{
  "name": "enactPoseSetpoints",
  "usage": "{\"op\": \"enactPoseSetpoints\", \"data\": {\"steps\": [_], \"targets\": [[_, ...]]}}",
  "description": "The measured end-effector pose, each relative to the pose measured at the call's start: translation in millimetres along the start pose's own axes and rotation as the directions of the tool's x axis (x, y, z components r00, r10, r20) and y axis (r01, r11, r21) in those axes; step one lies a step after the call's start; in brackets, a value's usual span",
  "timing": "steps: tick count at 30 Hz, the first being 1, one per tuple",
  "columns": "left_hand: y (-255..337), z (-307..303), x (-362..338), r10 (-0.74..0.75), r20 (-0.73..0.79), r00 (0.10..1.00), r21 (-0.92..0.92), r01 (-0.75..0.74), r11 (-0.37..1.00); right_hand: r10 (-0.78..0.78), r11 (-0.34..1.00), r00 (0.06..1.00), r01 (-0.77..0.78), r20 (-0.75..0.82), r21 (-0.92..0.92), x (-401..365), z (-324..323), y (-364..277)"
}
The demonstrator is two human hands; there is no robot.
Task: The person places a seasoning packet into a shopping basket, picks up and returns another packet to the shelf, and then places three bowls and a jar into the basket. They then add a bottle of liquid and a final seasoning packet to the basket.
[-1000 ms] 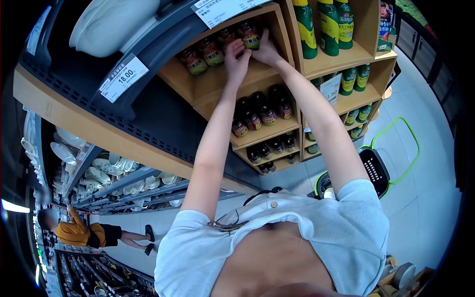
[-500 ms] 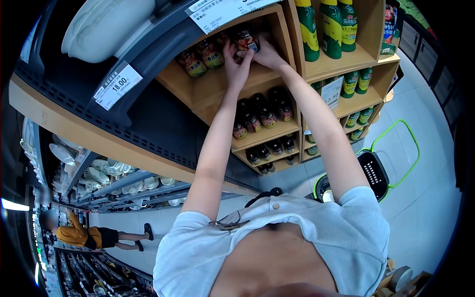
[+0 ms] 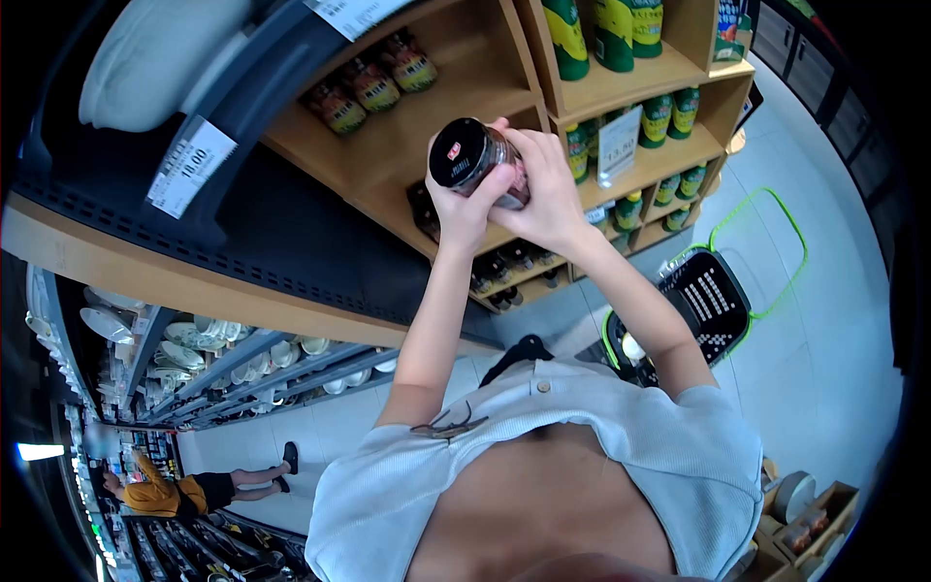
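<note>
Grips a jar (image 3: 499, 170) between left hand (image 3: 460, 213) and right hand (image 3: 553, 192), with fingers (image 3: 534, 147) of both curled around its sides. Holds it before a wooden shelf (image 3: 388, 147), near three shelved jars (image 3: 373, 85). Has a basket (image 3: 706, 291) on the floor (image 3: 824, 339), beyond the right forearm.

Jars (image 3: 374, 87) stand on the wooden shelf (image 3: 427, 116), left of the bottles (image 3: 613, 34); a shopping basket (image 3: 706, 296) rests on the floor (image 3: 805, 359) beyond them, to the right.
</note>
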State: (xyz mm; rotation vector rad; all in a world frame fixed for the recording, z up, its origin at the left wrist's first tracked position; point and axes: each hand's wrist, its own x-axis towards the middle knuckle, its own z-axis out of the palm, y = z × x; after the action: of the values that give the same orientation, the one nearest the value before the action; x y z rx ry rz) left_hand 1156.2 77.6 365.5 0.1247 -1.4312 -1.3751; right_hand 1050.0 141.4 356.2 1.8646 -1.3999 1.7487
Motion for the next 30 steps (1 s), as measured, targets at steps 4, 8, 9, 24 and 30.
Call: {"op": "enactPoseSetpoints", "data": {"steps": [4, 8, 9, 24, 30], "targets": [[13, 33, -42, -0.3, 0.189, 0.935, -0.305, 0.347, 0.887, 0.087, 0.99, 0.984, -0.103, 0.153, 0.098, -46, -65, -22], [4, 66, -78, -0.317, 0.363, 0.876, -0.344, 0.442, 0.828, 0.271, 0.907, 0.94, -0.321, 0.206, 0.271, -94, -105, -40], [3, 73, -85, -0.292, 0.425, 0.857, -0.314, 0.442, 0.84, 0.297, 0.899, 0.934, -0.344, 0.199, 0.27, -101, -116, -47], [39, 189, -205, -0.567, 0.259, 0.782, -0.428, 0.619, 0.659, 0.378, 0.807, 0.877, -0.469, 0.296, 0.358, -184, -245, -107], [82, 208, -259, -0.608, 0.317, 0.728, -0.46, 0.679, 0.572, 0.345, 0.805, 0.885, -0.45, 0.313, 0.387, -232, -275, -167]]}}
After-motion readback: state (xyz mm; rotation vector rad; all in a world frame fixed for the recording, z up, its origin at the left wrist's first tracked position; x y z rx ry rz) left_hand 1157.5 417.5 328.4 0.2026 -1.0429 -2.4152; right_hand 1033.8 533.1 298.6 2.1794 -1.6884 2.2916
